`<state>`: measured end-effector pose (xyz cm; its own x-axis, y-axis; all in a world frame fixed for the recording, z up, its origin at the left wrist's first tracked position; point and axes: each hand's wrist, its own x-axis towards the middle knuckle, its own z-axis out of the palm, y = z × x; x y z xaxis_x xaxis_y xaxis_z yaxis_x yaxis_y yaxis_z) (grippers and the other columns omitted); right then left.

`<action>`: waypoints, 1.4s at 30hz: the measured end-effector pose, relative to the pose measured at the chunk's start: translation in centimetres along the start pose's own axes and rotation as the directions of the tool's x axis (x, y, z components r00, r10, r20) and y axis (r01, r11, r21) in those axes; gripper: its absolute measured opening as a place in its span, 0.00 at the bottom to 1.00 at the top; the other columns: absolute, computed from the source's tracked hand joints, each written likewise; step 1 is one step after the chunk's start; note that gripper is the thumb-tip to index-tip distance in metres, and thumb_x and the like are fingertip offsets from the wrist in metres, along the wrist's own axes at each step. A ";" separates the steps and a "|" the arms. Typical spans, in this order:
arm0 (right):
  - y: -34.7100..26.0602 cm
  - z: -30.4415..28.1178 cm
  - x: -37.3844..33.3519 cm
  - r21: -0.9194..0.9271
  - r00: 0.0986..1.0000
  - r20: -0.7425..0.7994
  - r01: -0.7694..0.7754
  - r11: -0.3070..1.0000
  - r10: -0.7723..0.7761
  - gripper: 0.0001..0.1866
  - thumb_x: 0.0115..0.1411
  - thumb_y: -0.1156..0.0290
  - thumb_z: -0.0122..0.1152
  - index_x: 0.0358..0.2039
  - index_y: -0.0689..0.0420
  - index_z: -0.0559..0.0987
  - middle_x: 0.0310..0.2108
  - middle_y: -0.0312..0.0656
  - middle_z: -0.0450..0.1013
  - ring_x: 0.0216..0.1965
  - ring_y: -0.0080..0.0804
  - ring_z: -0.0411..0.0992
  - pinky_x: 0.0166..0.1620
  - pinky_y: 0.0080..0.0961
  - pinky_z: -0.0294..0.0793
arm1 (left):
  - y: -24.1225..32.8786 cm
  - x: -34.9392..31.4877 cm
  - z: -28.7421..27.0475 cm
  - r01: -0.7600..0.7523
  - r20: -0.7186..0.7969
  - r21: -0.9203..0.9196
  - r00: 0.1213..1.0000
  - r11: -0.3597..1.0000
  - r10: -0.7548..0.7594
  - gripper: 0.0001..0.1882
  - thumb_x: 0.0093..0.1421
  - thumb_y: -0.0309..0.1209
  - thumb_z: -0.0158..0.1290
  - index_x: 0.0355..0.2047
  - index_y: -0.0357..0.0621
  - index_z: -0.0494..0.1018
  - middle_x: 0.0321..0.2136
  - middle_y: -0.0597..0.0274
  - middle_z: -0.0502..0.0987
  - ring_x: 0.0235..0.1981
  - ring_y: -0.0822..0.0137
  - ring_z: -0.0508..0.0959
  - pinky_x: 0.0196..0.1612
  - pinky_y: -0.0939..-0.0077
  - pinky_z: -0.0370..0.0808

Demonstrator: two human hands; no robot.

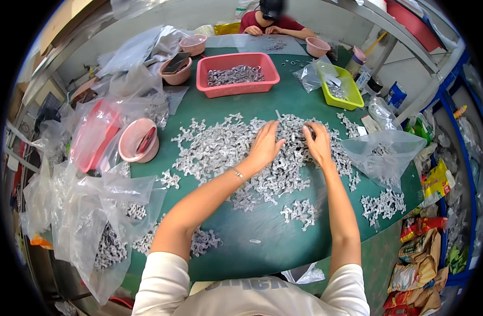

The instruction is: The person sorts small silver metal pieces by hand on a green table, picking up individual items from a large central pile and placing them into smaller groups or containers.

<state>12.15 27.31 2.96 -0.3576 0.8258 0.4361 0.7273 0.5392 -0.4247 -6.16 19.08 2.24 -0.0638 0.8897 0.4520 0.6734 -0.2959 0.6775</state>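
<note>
A broad heap of small grey metal parts (215,147), lobed and irregular in outline, covers the middle of the green table (241,242). Both my arms reach over it. My left hand (265,143) lies on the heap with its fingers stretched forward and the thumb apart. To its right, my right hand (319,143) rests on the far right part of the pile, fingers slightly bent and spread from the thumb. Neither hand visibly grips a part; what lies under the fingers is hidden. A smaller cluster of the same parts (300,213) sits between my forearms.
Beyond the heap stands a pink tub (238,89) of metal rings. A yellow-green basket (340,87) is at the far right, a pink bowl (139,141) at the left. Plastic bags of parts (385,152) flank the pile. Another person (273,26) works across the table.
</note>
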 end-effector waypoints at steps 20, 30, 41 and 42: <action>-1.6 -0.3 -3.2 -0.045 0.998 -0.023 -0.054 0.998 0.053 0.18 0.59 0.61 0.44 0.45 0.58 0.69 0.43 0.50 0.70 0.47 0.47 0.65 0.48 0.42 0.59 | -0.4 1.0 3.4 -0.142 0.243 -0.081 0.957 0.987 0.158 0.27 0.49 0.35 0.54 0.49 0.39 0.64 0.53 0.48 0.61 0.55 0.47 0.59 0.58 0.60 0.57; -4.4 0.0 -6.6 -0.057 0.997 -0.079 -0.023 0.998 0.019 0.17 0.57 0.61 0.47 0.42 0.60 0.69 0.39 0.50 0.70 0.43 0.47 0.67 0.47 0.41 0.58 | -0.1 -1.4 2.8 -0.214 0.202 -0.116 0.951 0.970 0.234 0.28 0.43 0.25 0.57 0.48 0.40 0.64 0.54 0.51 0.62 0.56 0.46 0.58 0.59 0.57 0.55; -6.7 -0.4 -13.7 0.113 0.999 -0.026 -0.021 0.993 0.024 0.21 0.55 0.66 0.52 0.48 0.62 0.65 0.47 0.50 0.66 0.48 0.47 0.63 0.51 0.40 0.58 | 2.4 -6.7 -0.7 -0.283 0.341 -0.112 0.890 0.953 0.304 0.23 0.45 0.23 0.55 0.43 0.42 0.64 0.55 0.58 0.61 0.56 0.41 0.56 0.58 0.55 0.57; -7.1 -0.4 -14.3 0.153 0.999 -0.010 -0.034 0.988 0.036 0.22 0.55 0.67 0.52 0.49 0.62 0.65 0.47 0.51 0.65 0.49 0.48 0.62 0.51 0.40 0.58 | 2.6 -7.2 -1.2 -0.289 0.366 -0.117 0.877 0.950 0.311 0.23 0.44 0.23 0.55 0.43 0.43 0.64 0.55 0.58 0.61 0.56 0.41 0.57 0.58 0.55 0.57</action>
<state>12.39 11.58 0.06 -0.3250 0.8432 0.4282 0.6407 0.5294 -0.5561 -4.84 11.51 1.49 0.4231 0.8153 0.3952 0.5723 -0.5786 0.5810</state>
